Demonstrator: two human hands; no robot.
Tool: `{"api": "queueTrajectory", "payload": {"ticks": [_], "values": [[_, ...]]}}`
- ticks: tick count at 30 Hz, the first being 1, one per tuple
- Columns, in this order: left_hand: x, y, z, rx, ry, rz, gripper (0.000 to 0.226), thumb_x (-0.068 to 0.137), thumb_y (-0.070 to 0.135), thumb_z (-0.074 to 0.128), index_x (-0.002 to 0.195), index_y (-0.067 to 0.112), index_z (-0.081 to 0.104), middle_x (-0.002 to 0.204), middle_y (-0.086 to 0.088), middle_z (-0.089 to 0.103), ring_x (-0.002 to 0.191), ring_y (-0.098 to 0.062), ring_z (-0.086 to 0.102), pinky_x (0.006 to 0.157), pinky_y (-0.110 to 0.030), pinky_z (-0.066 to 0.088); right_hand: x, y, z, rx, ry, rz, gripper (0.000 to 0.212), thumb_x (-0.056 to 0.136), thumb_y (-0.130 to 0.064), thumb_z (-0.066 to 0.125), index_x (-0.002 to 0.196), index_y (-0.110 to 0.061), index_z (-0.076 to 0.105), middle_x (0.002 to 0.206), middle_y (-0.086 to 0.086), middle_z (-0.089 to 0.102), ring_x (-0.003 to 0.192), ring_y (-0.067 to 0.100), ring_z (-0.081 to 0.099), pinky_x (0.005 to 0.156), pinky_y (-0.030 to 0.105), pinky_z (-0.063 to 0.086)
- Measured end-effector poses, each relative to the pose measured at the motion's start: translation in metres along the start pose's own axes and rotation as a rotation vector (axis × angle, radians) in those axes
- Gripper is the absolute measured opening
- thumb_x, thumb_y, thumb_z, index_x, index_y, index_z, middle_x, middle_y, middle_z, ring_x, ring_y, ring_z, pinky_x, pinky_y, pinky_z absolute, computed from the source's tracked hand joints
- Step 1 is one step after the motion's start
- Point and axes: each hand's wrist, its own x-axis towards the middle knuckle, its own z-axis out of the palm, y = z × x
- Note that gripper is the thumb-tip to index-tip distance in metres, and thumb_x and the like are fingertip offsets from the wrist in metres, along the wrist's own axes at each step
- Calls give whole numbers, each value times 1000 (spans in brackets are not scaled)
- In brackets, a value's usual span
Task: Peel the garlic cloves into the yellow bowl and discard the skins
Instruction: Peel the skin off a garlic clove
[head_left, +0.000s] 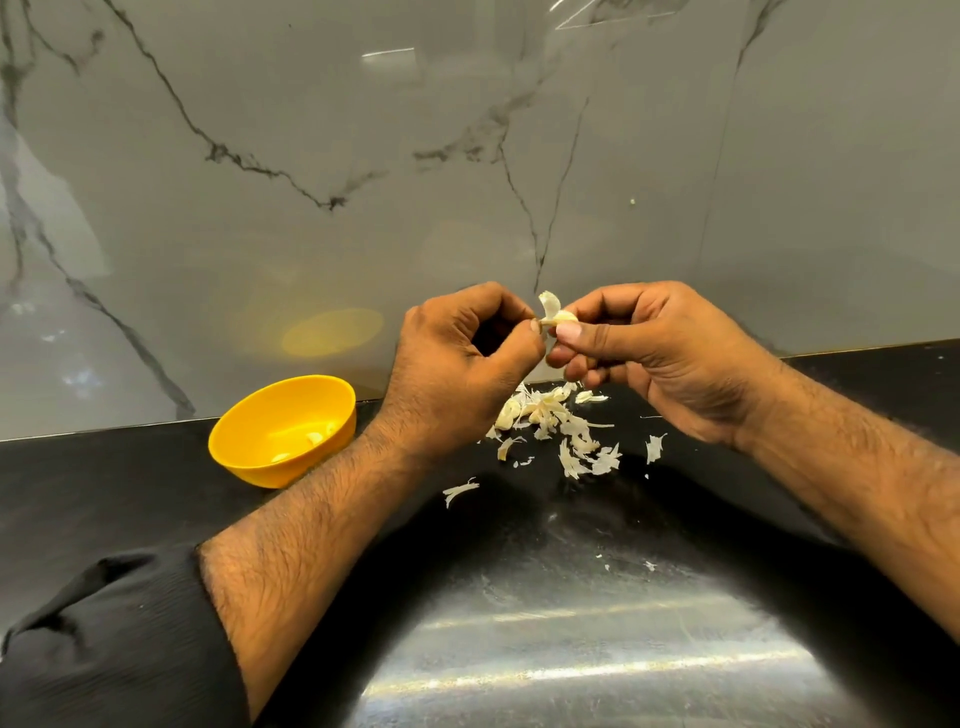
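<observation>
Grey-veined marble wall (363, 156) backs a black, glossy table (104, 493); work is under way close to the wall.

Hands: both are raised above the table and meet at one garlic clove (560, 318). The right hand (665, 353) grips the clove between thumb and curled fingers. The left hand (457, 364) pinches at the clove's near end with thumb and forefinger. A flap of skin (549, 301) stands up from the clove, part-lifted; the clove is judged not yet bare.

Yellow bowl (249, 452): on the table to the left, near the wall and just beyond the left forearm, well apart from the hands. A few peeled cloves (314, 437) lie inside.

Skins (550, 421): a loose heap directly below the hands, with strays scattered toward the table's front. Whether whole cloves lie among them cannot be told.

Hazards, as judged:
- The grip is a small fingertip one. A sharp pull on the flap could flick the clove free, dropping it into the heap below.
- Thin skin may tear short, leaving a patch stuck on, which would then go into the bowl.
- The skins look light; a sweep of either forearm could push them off the front edge or toward the bowl.
- The left forearm lies close to the bowl's rim; a careless swing back could knock or tip it.
</observation>
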Motion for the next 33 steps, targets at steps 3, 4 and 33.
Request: {"api": "queueTrajectory", "payload": {"ticks": [3,4,33], "values": [[-1,2,-2,17,-53,13,12,99,14,74,87,12,76,65,10,64,57,-5,57,56,-17,44,1,1,-2,-60,40,-49,29,84,-16,76,109,-2,77,99,19,78,82,23,71,75,32,57],[-1,3,-2,36,-64,21,11,99,14,74,87,12,76,67,9,65,58,-5,58,57,-15,45,1,0,-3,-81,40,-57,28,86,-17,74,109,-2,77,99,19,78,81,23,70,74,32,58],[1,3,-5,114,49,-106,11,88,12,80,78,15,76,68,7,68,63,0,60,56,-11,47,3,-1,-6,109,87,-10,12,92,5,63,100,5,72,85,18,71,70,17,60,65,26,56]]}}
